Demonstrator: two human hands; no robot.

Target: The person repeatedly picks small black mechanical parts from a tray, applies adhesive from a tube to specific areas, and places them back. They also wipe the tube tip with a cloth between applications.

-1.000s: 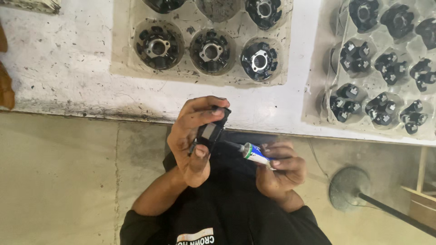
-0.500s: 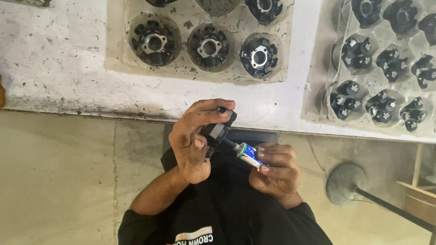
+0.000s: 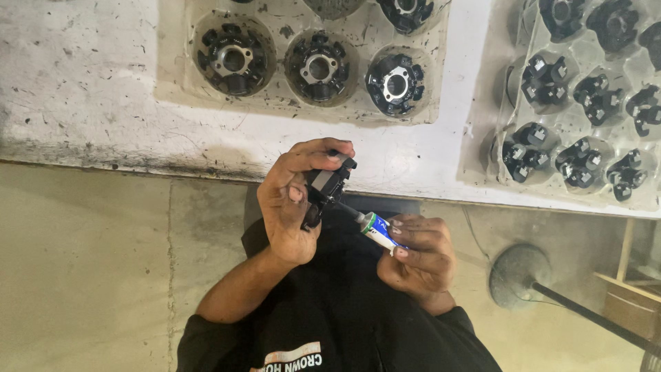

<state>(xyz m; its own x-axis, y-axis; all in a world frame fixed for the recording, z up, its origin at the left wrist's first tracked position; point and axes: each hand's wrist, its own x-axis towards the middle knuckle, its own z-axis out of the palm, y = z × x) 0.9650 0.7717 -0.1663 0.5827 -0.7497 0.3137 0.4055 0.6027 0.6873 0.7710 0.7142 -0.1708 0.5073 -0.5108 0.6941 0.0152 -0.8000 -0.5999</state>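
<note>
Curling tightly, the left hand (image 3: 292, 203) grips a small black part (image 3: 328, 184), thumb and fingertips pressed around it, just below the bench (image 3: 103, 103) edge. The right hand (image 3: 416, 251) pinches a small tube (image 3: 379, 231), its dark nozzle touching the part. Beyond, on the bench, a tray (image 3: 172, 83) of round black parts sits near the front edge; another tray (image 3: 482, 138) fills the right corner. A round stand base (image 3: 516, 275) rests on the floor at right.

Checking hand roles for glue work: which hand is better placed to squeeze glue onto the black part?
Right. The right hand grips the small tube, its nozzle at the black part, which the left hand is occupied holding.
</note>
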